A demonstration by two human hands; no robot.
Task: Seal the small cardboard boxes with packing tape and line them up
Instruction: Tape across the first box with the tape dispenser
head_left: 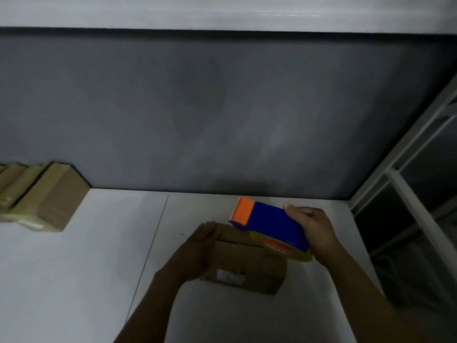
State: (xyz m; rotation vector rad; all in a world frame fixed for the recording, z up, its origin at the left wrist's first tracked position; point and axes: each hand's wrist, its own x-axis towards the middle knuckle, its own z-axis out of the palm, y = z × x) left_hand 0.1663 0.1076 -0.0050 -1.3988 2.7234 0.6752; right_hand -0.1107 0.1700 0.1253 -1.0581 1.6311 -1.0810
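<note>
Cardboard box (247, 264) against left hand (197, 246), dispenser (270, 224) in right hand (312, 229)

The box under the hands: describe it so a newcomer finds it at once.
On the white table under the grey wall, look front and centre. The cardboard box lies there with the left hand flat on it and the blue-and-orange tape dispenser above its far edge. Unlike the boxes rowed at far left, it stands alone.

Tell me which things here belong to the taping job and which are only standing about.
Job: cardboard box; tape dispenser in the right hand; left hand on the box; row of taped boxes.
Just there: white metal frame; grey wall.
</note>
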